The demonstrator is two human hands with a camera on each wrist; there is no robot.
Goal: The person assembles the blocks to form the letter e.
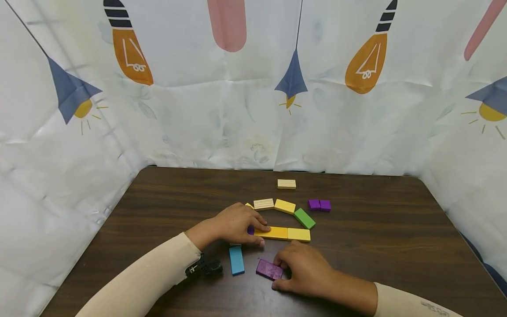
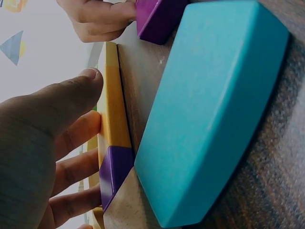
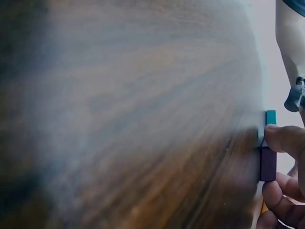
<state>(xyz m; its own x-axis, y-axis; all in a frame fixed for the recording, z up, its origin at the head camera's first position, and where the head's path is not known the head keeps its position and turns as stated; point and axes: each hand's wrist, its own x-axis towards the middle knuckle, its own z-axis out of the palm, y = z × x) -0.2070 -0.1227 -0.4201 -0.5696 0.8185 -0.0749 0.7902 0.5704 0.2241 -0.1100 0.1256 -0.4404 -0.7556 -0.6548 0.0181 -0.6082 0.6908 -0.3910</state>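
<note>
My right hand [image 1: 306, 269] pinches a purple block [image 1: 269, 269] between thumb and fingers, low over the near part of the table. In the right wrist view the purple block [image 3: 268, 163] sits between the thumb and fingers. My left hand [image 1: 237, 223] rests its fingertips on a row of flat blocks: an orange-yellow block [image 1: 274, 232] joined end to end with a yellow block [image 1: 299, 234]. A dark purple block [image 2: 115, 171] at the row's left end is partly covered by this hand. Nearer me lies a blue block [image 1: 236, 260], beside a plain wooden block [image 2: 128, 202].
Behind the row, a wooden block [image 1: 263, 204], a yellow block [image 1: 284, 206] and a green block [image 1: 304, 219] form an arc. Two small purple blocks [image 1: 319, 205] lie to its right. Another wooden block [image 1: 286, 184] lies near the back edge of the brown table [image 1: 376, 229].
</note>
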